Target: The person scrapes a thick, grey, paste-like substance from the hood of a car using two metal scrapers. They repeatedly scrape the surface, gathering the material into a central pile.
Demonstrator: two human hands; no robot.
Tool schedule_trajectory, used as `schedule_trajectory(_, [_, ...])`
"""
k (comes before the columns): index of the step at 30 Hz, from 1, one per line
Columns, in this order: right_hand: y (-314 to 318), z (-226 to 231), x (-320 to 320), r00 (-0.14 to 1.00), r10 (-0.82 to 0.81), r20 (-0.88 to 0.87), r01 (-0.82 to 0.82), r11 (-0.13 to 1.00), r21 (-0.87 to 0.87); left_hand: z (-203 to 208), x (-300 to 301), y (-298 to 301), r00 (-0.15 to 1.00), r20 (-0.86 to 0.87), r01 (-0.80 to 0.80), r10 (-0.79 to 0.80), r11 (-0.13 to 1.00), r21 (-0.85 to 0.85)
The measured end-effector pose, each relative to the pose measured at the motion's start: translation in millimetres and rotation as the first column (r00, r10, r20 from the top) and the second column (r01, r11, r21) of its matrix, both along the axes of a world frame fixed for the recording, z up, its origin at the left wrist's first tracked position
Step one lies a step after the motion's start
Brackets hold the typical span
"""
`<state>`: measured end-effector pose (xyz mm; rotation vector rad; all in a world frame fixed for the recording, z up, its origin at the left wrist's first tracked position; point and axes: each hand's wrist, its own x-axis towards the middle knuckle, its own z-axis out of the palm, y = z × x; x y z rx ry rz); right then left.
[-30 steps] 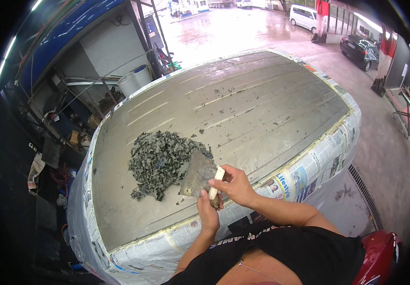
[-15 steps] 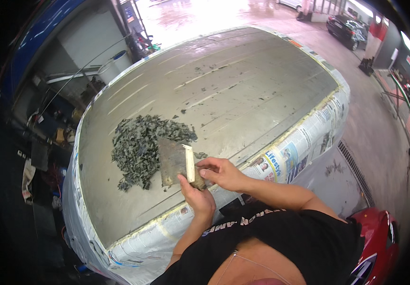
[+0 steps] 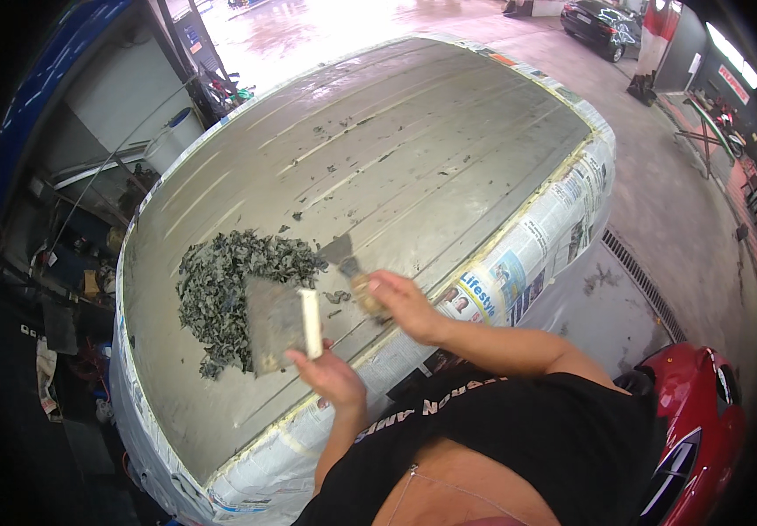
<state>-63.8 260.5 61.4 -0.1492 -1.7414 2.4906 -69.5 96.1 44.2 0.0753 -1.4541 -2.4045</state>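
My left hand [image 3: 330, 377] is closed on the cream grip strip of a broad, flat grey scraper plate [image 3: 271, 329], whose surface is smeared and dirty. My right hand [image 3: 406, 307] grips the wooden handle of a putty knife [image 3: 341, 251], its dark blade pointing away to the upper left. The two tools are apart. Below them spreads a grey vehicle roof [image 3: 448, 114]. Beside the plate lies a heap of dark grey paint flakes [image 3: 212, 280], partly hidden by it. Small loose flakes [image 3: 338, 297] are scattered between the tools.
Newspaper masking [image 3: 532, 232] taped along the roof's edge runs between my body and the roof. A red car [image 3: 689, 377] stands at the lower right, and a black car [image 3: 602, 26] at the far right. A white bucket [image 3: 175, 140] is beyond the left edge.
My hands have moved apart. The putty knife, earlier close against the scraper plate, is now out to the right with its blade in sight. The view has shifted somewhat.
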Motion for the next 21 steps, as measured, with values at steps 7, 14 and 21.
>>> schedule_trajectory(7, [132.2, 6.6, 12.8, 0.881, -0.459, 0.111, 0.439, 0.883, 0.167, 2.7, 37.9, -62.8, 0.976, 0.121, -0.094, 0.179, 0.855, -0.510])
schedule_trajectory(14, [185.5, 6.2, -15.0, 0.847, -0.502, -0.174, 0.398, 0.384, 0.833, -31.1, 45.5, -34.6, 0.911, 0.205, -0.197, 0.357, 0.816, -0.544])
schedule_trajectory(21, [217.1, 26.6, -83.7, 0.932, -0.360, 0.047, 0.061, 0.284, 0.957, -39.8, 44.2, -29.3, 0.911, 0.187, -0.176, 0.366, 0.759, -0.627])
